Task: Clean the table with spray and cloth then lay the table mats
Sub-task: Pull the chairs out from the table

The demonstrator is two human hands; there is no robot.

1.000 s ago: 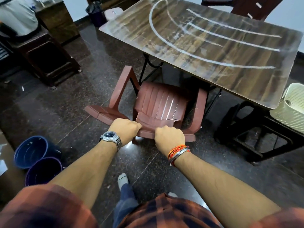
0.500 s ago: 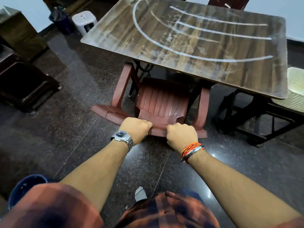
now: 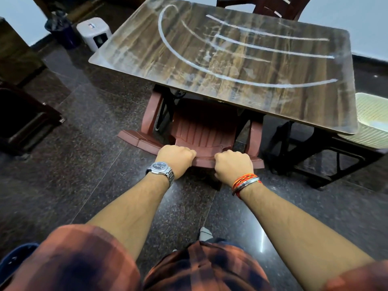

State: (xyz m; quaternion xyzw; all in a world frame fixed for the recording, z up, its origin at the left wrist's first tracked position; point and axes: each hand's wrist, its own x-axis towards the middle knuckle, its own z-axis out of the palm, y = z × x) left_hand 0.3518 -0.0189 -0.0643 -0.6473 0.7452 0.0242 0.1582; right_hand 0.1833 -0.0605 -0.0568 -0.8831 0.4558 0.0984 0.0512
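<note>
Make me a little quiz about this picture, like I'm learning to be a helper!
1. True or false: the left hand and the right hand both grip the back of the chair.
2. Where is the chair's seat? A) on top of the table B) partly under the table C) upside down on the floor
3. Fill in: the streaks on the table are ___ in colour.

Key: 1 true; 2 B; 3 white.
</note>
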